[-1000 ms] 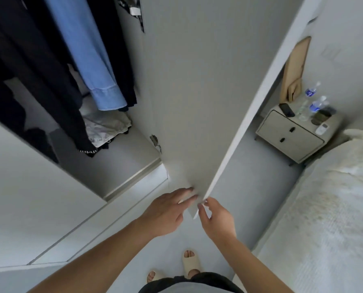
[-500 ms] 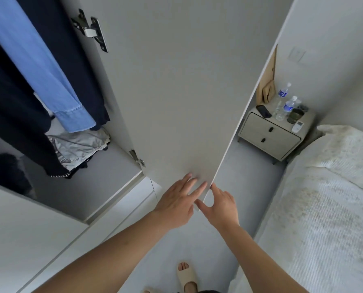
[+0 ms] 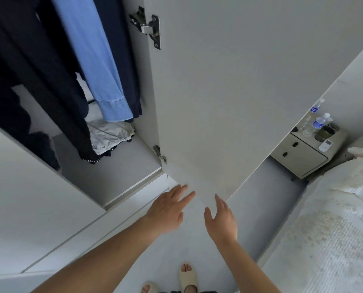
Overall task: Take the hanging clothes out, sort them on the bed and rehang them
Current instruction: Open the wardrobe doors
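Note:
The wardrobe's right door (image 3: pixel 229 92) stands swung open in front of me. Inside at the upper left hang a light blue denim shirt (image 3: pixel 91 60) and dark garments (image 3: pixel 34 77) on either side of it. A crumpled pale garment (image 3: pixel 110 134) lies on the wardrobe floor under them. My left hand (image 3: pixel 167 212) reaches toward the door's lower corner with straight fingers, holding nothing. My right hand (image 3: pixel 220 218) hovers beside it, fingers relaxed and spread, just short of the door's edge. The bed (image 3: pixel 324 240) with a pale textured cover lies at the right.
A second wardrobe door (image 3: pixel 17 197) stands open at the lower left. A bedside cabinet (image 3: pixel 299 157) behind the door carries water bottles (image 3: pixel 319 122), a dark cup and a remote. A narrow strip of floor runs between wardrobe and bed; my slippered feet (image 3: pixel 187 275) stand there.
The right door has swung wider open. My right hand, which pinched the door's lower corner, has let go, and both hands have drawn slightly back from it.

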